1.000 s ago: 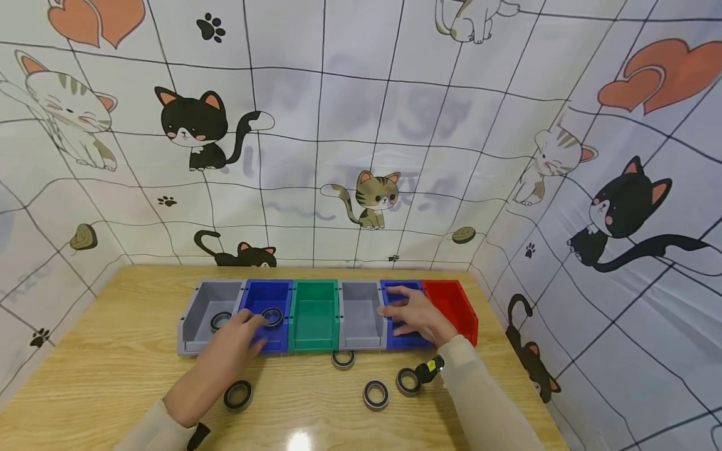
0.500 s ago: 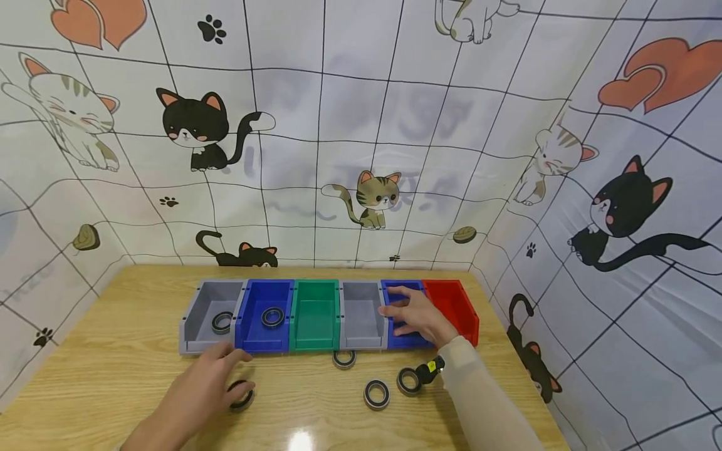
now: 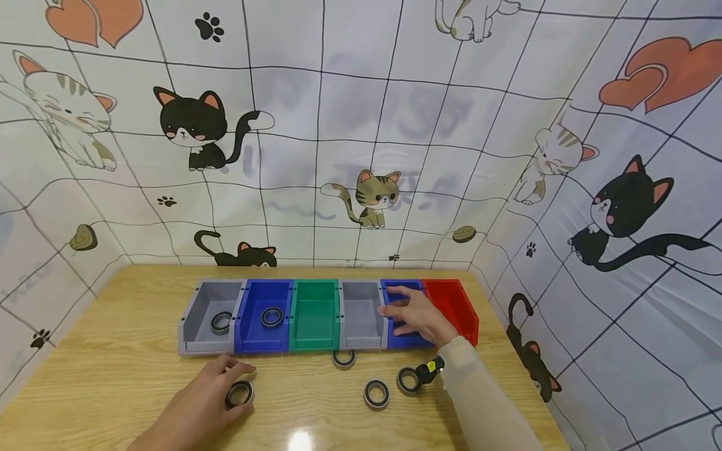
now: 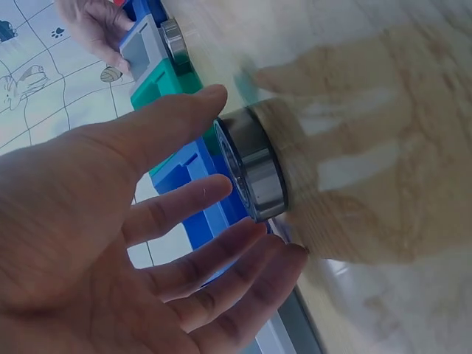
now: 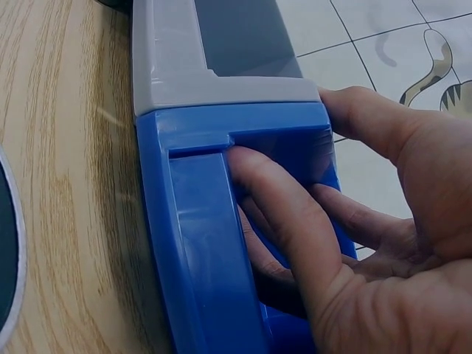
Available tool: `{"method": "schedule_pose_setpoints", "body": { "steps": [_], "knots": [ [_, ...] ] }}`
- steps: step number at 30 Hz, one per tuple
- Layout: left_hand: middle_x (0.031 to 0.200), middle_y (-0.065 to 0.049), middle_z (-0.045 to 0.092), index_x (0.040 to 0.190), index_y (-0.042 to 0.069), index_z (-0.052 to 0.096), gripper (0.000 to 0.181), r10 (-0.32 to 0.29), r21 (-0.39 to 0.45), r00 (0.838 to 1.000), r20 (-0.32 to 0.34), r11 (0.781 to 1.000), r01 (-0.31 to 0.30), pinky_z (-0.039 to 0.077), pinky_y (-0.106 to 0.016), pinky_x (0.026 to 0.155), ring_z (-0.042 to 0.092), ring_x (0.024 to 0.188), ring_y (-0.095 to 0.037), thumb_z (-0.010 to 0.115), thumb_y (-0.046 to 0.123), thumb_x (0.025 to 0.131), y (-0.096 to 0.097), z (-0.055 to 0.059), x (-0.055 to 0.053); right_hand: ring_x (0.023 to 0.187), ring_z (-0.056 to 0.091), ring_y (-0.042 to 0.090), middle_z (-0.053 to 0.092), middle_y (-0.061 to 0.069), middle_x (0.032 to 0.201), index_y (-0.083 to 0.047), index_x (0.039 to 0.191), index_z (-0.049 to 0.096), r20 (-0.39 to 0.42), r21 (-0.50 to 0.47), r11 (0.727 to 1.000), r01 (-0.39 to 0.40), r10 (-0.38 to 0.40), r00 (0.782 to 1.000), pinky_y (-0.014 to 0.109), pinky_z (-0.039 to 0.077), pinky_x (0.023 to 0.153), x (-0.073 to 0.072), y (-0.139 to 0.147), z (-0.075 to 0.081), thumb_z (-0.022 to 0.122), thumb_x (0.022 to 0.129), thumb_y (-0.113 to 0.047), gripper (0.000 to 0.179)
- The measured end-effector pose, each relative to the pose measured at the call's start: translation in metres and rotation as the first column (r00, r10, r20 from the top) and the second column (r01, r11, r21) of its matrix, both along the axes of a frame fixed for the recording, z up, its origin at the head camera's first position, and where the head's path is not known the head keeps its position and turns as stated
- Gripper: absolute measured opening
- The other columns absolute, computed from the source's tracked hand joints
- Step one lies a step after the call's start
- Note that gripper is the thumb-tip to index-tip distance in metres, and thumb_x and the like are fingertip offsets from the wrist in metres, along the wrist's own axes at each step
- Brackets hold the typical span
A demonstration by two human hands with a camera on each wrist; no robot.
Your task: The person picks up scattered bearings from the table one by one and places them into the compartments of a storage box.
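Observation:
My left hand is on the wood table around a ball bearing, with thumb and fingers spread loosely about its rim. In the left wrist view the bearing stands on its edge relative to the picture, and a firm pinch does not show. My right hand rests at the right blue bin. One finger touches the wall shared with the right grey bin; other fingers reach inside the blue bin. No bearing shows in its grasp, though the bin's floor is partly hidden.
Further left in the row are a grey bin and a blue bin, each holding one bearing, then a green bin. A red bin ends it. Loose bearings lie in front. Cat-printed cloth hangs behind.
The left hand has come back from the left blue bin, down and toward me, to the loose bearing at front left. My right hand has stayed in place.

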State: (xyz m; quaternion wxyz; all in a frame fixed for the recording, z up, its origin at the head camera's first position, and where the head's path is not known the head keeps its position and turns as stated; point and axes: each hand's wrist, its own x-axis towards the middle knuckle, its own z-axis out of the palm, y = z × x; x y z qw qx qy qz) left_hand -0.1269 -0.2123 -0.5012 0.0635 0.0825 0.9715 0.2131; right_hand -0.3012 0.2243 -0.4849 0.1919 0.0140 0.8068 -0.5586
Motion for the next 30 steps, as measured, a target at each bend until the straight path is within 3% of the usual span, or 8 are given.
{"method": "schedule_pose_setpoints", "body": {
  "steps": [21, 30],
  "knots": [
    [0.119, 0.004, 0.071, 0.122, 0.027, 0.083, 0.04, -0.054, 0.007, 0.998, 0.013, 0.999, 0.054, 0.068, -0.047, 0.099, 0.066, 0.107, -0.014, 0.104, 0.023, 0.089, 0.0025, -0.0052, 0.001, 0.116, 0.082, 0.033, 0.067, 0.028, 0.157, -0.013, 0.177, 0.049, 0.008, 0.001, 1.0, 0.003, -0.003, 1.0, 0.04, 0.074, 0.082, 0.0015, 0.001, -0.0037, 0.093, 0.104, -0.027, 0.086],
    [0.113, 0.008, 0.069, 0.119, 0.025, 0.084, 0.035, -0.106, 0.003, 0.994, -0.036, 0.994, 0.107, 0.068, -0.035, 0.091, 0.064, 0.1, -0.005, 0.103, 0.023, 0.09, -0.0011, -0.0049, -0.001, 0.116, 0.081, 0.033, 0.066, 0.028, 0.157, -0.013, 0.177, 0.049, 0.01, 0.002, 1.0, 0.01, -0.01, 1.0, 0.04, 0.074, 0.082, 0.0004, 0.0002, -0.0016, 0.093, 0.104, -0.027, 0.086]
  ]
}}
